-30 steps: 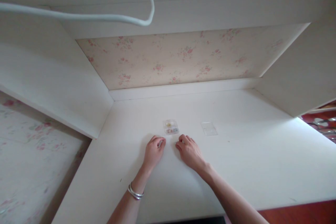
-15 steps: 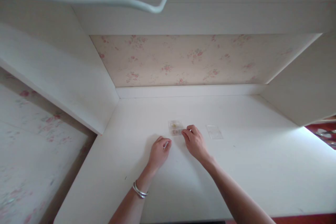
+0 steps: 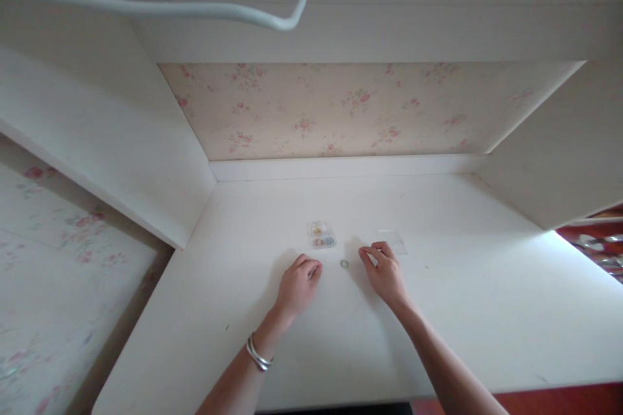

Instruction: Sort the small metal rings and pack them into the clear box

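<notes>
A small clear plastic box (image 3: 321,235) with tiny coloured pieces inside lies on the white desk (image 3: 467,311). A small green ring (image 3: 344,263) lies on the desk between my hands. My left hand (image 3: 298,285), with silver bangles on its wrist, rests on the desk with curled fingers and seems to pinch something tiny. My right hand (image 3: 384,272) rests to the right of the ring, fingers loosely bent, holding nothing that I can see. A flat clear lid (image 3: 392,241) lies just beyond my right hand.
White side panels wall the desk on the left (image 3: 97,142) and right (image 3: 555,142). Floral wallpaper (image 3: 341,110) covers the back. A white cable (image 3: 195,10) hangs overhead. A flowered bedspread (image 3: 53,259) lies at the left.
My right hand left the clear box and moved right, toward the clear lid. A small green ring now lies on the desk between my hands. My left hand barely moved.
</notes>
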Action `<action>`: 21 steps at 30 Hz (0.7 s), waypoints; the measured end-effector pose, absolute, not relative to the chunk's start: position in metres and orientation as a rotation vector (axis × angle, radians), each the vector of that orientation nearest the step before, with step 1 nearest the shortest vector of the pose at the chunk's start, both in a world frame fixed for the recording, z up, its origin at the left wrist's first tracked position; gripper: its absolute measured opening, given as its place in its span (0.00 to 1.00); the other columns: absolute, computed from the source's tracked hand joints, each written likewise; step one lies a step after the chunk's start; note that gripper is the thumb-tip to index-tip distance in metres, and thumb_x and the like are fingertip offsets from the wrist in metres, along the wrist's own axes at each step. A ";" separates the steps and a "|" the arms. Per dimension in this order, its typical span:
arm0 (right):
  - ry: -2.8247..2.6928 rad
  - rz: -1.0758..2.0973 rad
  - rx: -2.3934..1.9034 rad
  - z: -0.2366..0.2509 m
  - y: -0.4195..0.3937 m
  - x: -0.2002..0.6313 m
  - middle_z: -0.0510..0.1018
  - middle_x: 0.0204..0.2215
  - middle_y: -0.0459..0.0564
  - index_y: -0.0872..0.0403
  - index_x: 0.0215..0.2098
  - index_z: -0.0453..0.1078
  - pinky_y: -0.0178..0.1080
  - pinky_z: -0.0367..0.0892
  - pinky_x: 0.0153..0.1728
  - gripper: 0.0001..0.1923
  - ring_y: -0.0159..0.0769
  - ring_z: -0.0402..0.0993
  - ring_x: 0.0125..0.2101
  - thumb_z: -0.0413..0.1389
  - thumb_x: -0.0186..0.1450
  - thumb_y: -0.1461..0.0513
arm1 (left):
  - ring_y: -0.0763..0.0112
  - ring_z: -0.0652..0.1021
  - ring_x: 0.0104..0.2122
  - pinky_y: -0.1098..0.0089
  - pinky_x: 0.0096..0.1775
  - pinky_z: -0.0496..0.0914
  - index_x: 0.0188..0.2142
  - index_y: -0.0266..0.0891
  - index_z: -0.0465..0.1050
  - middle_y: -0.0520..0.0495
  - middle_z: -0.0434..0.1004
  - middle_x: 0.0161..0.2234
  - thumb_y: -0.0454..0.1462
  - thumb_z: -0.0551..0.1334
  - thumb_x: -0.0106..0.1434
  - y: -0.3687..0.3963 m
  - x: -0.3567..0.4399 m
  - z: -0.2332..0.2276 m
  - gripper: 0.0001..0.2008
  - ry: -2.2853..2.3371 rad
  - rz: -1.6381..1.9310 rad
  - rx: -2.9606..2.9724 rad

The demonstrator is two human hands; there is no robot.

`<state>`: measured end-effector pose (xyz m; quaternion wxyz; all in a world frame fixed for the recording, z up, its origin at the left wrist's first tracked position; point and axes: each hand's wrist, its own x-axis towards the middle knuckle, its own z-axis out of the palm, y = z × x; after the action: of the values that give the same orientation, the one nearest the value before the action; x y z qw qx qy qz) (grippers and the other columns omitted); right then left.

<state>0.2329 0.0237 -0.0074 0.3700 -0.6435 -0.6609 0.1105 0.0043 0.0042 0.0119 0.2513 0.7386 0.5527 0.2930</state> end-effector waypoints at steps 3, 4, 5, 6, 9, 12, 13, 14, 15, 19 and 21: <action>-1.679 0.352 -1.679 -0.011 0.014 0.237 0.69 0.36 0.50 0.51 0.34 0.75 0.36 0.64 0.31 0.19 0.32 0.68 0.28 0.47 0.65 0.50 | 0.73 0.74 0.34 0.74 0.38 0.67 0.36 0.44 0.74 0.49 0.73 0.35 0.39 0.52 0.66 0.000 0.020 0.019 0.12 1.460 0.685 2.110; -1.675 0.372 -1.678 -0.012 0.011 0.237 0.69 0.36 0.50 0.52 0.34 0.75 0.36 0.64 0.31 0.20 0.32 0.68 0.29 0.46 0.65 0.50 | 0.73 0.75 0.34 0.74 0.38 0.68 0.36 0.44 0.74 0.49 0.73 0.35 0.39 0.52 0.66 0.000 0.025 0.021 0.12 1.451 0.651 2.144; -1.673 0.389 -1.674 -0.012 0.009 0.236 0.69 0.36 0.50 0.52 0.34 0.75 0.36 0.64 0.31 0.20 0.33 0.68 0.29 0.46 0.65 0.50 | 0.73 0.75 0.34 0.74 0.38 0.68 0.37 0.44 0.74 0.49 0.73 0.35 0.39 0.51 0.67 0.000 0.029 0.022 0.12 1.443 0.621 2.178; -1.670 0.400 -1.667 -0.012 0.008 0.235 0.69 0.36 0.50 0.52 0.35 0.75 0.36 0.64 0.31 0.20 0.33 0.69 0.30 0.46 0.65 0.50 | 0.73 0.75 0.34 0.74 0.38 0.68 0.38 0.45 0.74 0.49 0.73 0.36 0.39 0.51 0.67 0.001 0.034 0.023 0.12 1.434 0.593 2.210; -1.642 0.401 -1.651 -0.012 0.006 0.233 0.69 0.35 0.51 0.53 0.35 0.75 0.36 0.65 0.31 0.20 0.32 0.69 0.30 0.47 0.65 0.50 | 0.72 0.75 0.35 0.73 0.38 0.68 0.41 0.45 0.73 0.48 0.72 0.37 0.40 0.51 0.67 0.005 0.045 0.023 0.12 1.412 0.525 2.288; -1.626 0.402 -1.627 -0.014 0.005 0.233 0.69 0.35 0.51 0.53 0.34 0.75 0.36 0.65 0.31 0.20 0.32 0.68 0.29 0.47 0.65 0.50 | 0.70 0.75 0.35 0.72 0.37 0.68 0.42 0.45 0.73 0.47 0.72 0.37 0.40 0.50 0.67 0.011 0.054 0.021 0.13 1.406 0.473 2.335; -1.626 0.406 -1.619 -0.015 0.004 0.234 0.69 0.35 0.51 0.53 0.34 0.75 0.35 0.65 0.30 0.20 0.32 0.68 0.29 0.47 0.65 0.50 | 0.70 0.75 0.34 0.71 0.37 0.68 0.41 0.45 0.73 0.47 0.72 0.36 0.40 0.50 0.68 0.013 0.056 0.021 0.13 1.412 0.452 2.342; -1.624 0.409 -1.615 -0.015 0.004 0.234 0.69 0.35 0.51 0.53 0.34 0.75 0.35 0.65 0.30 0.20 0.32 0.68 0.29 0.47 0.65 0.50 | 0.70 0.75 0.34 0.71 0.37 0.68 0.39 0.44 0.73 0.46 0.71 0.36 0.40 0.49 0.68 0.014 0.057 0.020 0.14 1.420 0.428 2.347; -1.621 0.412 -1.614 -0.016 0.004 0.234 0.69 0.35 0.51 0.53 0.34 0.75 0.35 0.65 0.30 0.20 0.33 0.68 0.29 0.47 0.65 0.51 | 0.70 0.75 0.33 0.71 0.36 0.68 0.38 0.44 0.73 0.46 0.71 0.36 0.39 0.49 0.68 0.016 0.059 0.020 0.14 1.427 0.402 2.350; -1.610 0.409 -1.609 -0.014 0.003 0.235 0.69 0.34 0.50 0.53 0.35 0.75 0.36 0.66 0.33 0.19 0.32 0.69 0.30 0.46 0.66 0.51 | 0.70 0.75 0.33 0.71 0.36 0.67 0.37 0.43 0.72 0.46 0.70 0.36 0.36 0.49 0.67 0.018 0.062 0.021 0.13 1.425 0.333 2.367; -1.607 0.407 -1.602 -0.012 0.003 0.235 0.69 0.34 0.50 0.53 0.35 0.75 0.35 0.65 0.33 0.19 0.32 0.69 0.30 0.47 0.66 0.51 | 0.70 0.75 0.33 0.71 0.35 0.67 0.38 0.43 0.72 0.46 0.70 0.37 0.36 0.50 0.67 0.017 0.062 0.021 0.12 1.422 0.333 2.378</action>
<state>0.2354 0.0028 -0.0122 0.4061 -0.6351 -0.6370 0.1612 0.0624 0.0174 0.0210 0.1745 0.8390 0.5017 0.1177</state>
